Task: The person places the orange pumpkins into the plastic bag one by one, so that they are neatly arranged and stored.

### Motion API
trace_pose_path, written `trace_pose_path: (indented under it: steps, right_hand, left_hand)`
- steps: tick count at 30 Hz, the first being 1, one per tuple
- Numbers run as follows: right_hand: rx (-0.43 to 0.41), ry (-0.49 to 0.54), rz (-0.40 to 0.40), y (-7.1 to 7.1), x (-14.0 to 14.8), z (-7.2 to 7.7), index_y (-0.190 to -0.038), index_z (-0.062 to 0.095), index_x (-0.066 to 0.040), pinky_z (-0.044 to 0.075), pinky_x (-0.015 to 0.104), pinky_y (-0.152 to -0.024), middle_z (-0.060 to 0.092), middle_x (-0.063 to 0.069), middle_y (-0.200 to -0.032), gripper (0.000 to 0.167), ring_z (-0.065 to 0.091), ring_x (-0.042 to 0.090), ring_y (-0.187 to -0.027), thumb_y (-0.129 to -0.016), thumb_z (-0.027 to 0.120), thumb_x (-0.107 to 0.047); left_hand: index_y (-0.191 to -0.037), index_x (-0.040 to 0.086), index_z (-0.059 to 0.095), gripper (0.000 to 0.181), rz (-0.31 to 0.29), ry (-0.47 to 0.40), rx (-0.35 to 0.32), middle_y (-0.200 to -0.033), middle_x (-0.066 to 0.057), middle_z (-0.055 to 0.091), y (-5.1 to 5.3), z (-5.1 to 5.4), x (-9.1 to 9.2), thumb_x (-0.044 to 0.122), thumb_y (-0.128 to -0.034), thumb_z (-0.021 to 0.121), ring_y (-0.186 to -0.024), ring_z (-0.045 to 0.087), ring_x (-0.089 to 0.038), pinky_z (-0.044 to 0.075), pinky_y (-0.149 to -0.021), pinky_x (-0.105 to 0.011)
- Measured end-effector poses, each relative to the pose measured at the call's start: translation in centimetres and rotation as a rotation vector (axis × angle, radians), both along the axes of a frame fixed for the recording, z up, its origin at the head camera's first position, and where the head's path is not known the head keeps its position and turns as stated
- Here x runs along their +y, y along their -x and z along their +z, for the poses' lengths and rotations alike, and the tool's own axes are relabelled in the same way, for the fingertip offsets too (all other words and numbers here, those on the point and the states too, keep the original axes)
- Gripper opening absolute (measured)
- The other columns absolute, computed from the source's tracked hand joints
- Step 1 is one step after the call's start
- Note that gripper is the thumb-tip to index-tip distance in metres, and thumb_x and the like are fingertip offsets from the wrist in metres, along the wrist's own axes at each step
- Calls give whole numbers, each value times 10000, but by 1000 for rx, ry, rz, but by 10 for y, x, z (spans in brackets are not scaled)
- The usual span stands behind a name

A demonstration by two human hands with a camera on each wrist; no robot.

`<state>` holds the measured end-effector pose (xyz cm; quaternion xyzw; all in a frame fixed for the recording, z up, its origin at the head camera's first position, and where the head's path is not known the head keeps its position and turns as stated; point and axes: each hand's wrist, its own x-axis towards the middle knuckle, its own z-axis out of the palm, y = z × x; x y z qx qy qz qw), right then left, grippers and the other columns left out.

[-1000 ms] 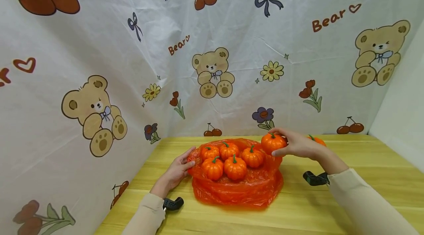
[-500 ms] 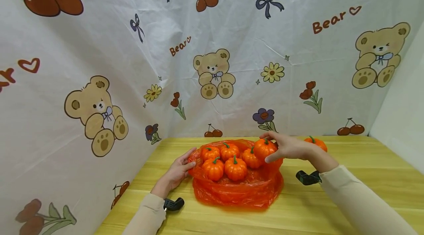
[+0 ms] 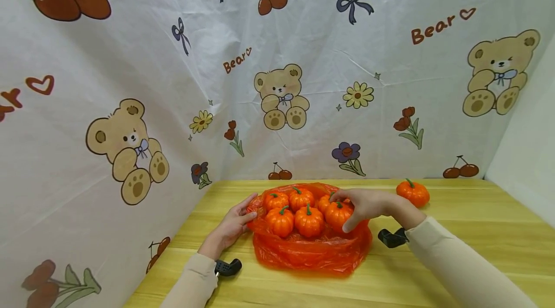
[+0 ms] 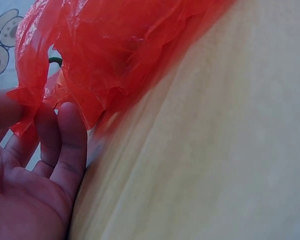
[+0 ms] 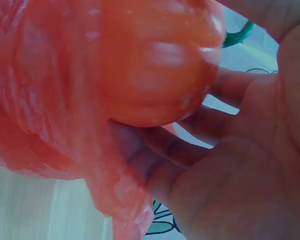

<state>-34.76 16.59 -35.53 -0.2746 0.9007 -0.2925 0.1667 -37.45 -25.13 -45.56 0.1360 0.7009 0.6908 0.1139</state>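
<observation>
A red plastic bag sits open on the table with several small orange pumpkins inside, each with a green stem. At its left rim my left hand pinches the thin film between thumb and fingers, as the left wrist view shows on the bag. My right hand reaches over the right rim and grips a pumpkin low inside the bag. In the right wrist view, fingers curl around that pumpkin, and bag film covers part of it and some fingertips.
One more pumpkin lies on the wooden table to the right, behind my right wrist. A white cloth printed with bears hangs behind and along the left. A white wall borders the right side.
My right hand has carried its pumpkin left and down, from above the bag's right rim into the bag beside the others. The left hand stays at the left rim.
</observation>
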Motion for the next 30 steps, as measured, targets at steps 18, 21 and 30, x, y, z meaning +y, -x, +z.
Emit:
trace_pose_path:
  steps: [18, 21, 30]
  right_hand:
    - [11, 37, 3, -1, 0, -18, -1144, 650, -138, 516, 367, -872, 588, 74, -1173, 483, 529, 254, -1047, -739, 910, -101]
    - [30, 45, 28, -2, 1, -19, -1104, 641, -120, 506, 330, -808, 580, 74, -1123, 470, 517, 244, -994, -719, 900, -46]
    - [-29, 80, 8, -8, 4, -15, -1081, 631, -124, 506, 324, -669, 563, 88, -1097, 478, 514, 285, -975, -692, 768, 119]
  left_hand:
    - [-1639, 262, 304, 664, 32, -3, -13, -1595, -261, 366, 2, -4, 1, 77, -1055, 561, -1128, 634, -158, 597, -857, -290]
    - [-1638, 262, 307, 662, 35, -1, -12, -1595, -263, 366, 2, -4, 1, 82, -1055, 563, -1123, 636, -157, 596, -865, -292]
    - [-1637, 262, 310, 666, 33, 5, -14, -1607, -262, 353, -1, 0, 0, 88, -1051, 574, -1138, 624, -162, 594, -861, -285]
